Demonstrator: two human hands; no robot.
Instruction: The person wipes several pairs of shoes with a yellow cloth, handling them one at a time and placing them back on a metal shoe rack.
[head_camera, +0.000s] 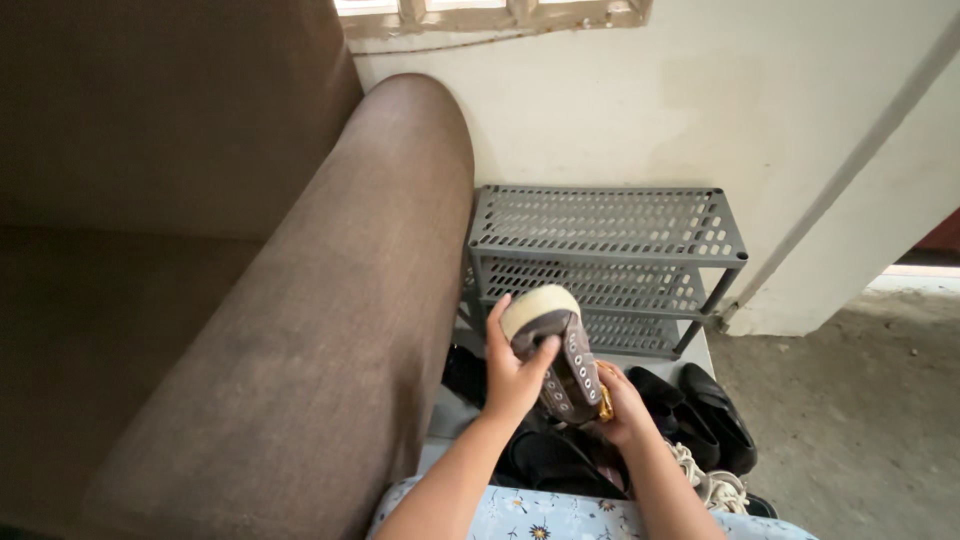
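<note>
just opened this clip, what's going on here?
A person seated beside a brown sofa arm holds a brown lace-less sneaker with a cream toe cap in both hands. The left hand grips it near the toe; the right hand supports the heel end from below. Ahead stands a grey three-tier shoe rack against the wall, its shelves bare. Black shoes and a white-laced shoe lie on the floor by the rack.
</note>
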